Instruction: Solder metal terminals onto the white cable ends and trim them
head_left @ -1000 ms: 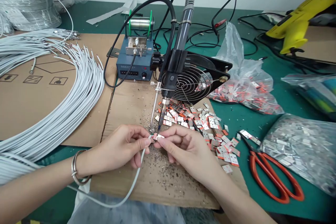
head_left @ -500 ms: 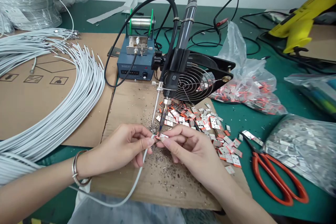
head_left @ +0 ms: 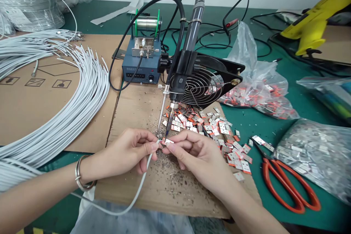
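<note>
Left hand (head_left: 138,149) pinches the cable (head_left: 143,181); right hand (head_left: 197,152) pinches the connector (head_left: 169,141) (long axis roughly 9-to-3 o'clock). Iron tip (head_left: 168,128) stands at 12 o'clock between both hands.

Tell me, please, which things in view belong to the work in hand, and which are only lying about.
Seem to belong:
cable, in the left hand
connector, in the right hand
soldering iron, tip at the connector
solder spool
loose connectors, piled nearby

Probably just lying about:
red-handled tool
yellow tool
paper strip
</note>
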`<state>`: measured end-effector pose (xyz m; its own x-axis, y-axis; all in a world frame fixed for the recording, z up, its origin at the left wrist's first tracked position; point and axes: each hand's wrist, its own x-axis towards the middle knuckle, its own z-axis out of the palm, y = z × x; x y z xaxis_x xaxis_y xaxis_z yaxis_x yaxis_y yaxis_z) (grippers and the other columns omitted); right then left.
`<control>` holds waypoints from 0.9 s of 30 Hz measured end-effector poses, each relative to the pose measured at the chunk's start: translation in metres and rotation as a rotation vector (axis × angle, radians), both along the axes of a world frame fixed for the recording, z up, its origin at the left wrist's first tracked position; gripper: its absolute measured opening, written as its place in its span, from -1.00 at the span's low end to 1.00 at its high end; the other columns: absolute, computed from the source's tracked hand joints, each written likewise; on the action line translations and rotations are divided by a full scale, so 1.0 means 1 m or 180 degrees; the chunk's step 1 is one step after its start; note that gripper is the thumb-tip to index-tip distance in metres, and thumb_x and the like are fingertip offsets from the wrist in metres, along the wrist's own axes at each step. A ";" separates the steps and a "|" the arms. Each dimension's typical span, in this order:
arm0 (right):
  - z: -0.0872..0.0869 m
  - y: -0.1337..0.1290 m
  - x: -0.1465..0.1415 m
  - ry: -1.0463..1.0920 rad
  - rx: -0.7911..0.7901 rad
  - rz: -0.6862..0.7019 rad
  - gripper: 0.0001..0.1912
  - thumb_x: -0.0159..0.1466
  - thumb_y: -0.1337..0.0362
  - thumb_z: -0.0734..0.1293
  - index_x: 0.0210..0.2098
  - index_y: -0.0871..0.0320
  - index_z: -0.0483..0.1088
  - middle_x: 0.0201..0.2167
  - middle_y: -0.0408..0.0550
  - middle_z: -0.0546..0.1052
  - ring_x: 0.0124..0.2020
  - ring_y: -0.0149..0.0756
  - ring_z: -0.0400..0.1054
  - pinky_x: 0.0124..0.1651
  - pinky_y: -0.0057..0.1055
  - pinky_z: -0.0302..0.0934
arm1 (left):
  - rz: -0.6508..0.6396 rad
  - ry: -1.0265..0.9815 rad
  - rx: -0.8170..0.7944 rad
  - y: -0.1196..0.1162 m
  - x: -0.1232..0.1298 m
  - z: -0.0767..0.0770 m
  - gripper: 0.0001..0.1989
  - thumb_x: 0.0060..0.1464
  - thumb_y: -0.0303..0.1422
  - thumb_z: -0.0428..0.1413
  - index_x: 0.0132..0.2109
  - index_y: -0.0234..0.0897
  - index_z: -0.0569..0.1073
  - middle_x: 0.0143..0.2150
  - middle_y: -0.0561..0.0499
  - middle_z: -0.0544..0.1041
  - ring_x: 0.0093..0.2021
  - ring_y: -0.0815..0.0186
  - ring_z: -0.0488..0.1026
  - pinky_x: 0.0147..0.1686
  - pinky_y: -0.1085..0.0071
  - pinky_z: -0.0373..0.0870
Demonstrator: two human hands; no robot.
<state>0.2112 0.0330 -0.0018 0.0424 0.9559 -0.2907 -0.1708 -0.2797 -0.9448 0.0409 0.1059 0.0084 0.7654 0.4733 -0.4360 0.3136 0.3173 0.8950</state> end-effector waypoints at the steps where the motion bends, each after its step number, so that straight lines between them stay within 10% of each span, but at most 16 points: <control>1: 0.000 0.000 0.000 -0.0013 -0.0014 -0.0004 -0.73 0.07 0.18 0.42 -0.43 0.26 0.34 -0.53 0.00 0.52 -0.70 -0.58 0.16 -0.68 -0.67 0.07 | -0.0040 0.0016 0.0004 0.001 0.000 0.000 -0.74 0.17 -0.24 0.00 -0.29 -0.41 0.35 -0.50 0.08 0.41 -0.65 0.59 0.29 -0.63 0.68 0.28; 27: 0.003 0.001 0.001 -0.0158 -0.0137 0.0102 -0.65 0.08 0.08 0.40 -0.40 0.26 0.32 -0.52 -0.01 0.51 -0.71 -0.58 0.12 -0.67 -0.60 -0.01 | -0.0077 -0.0047 -0.0151 0.003 0.003 0.000 -0.74 0.14 -0.24 0.02 -0.29 -0.41 0.34 -0.43 0.03 0.43 -0.65 0.57 0.30 -0.65 0.65 0.28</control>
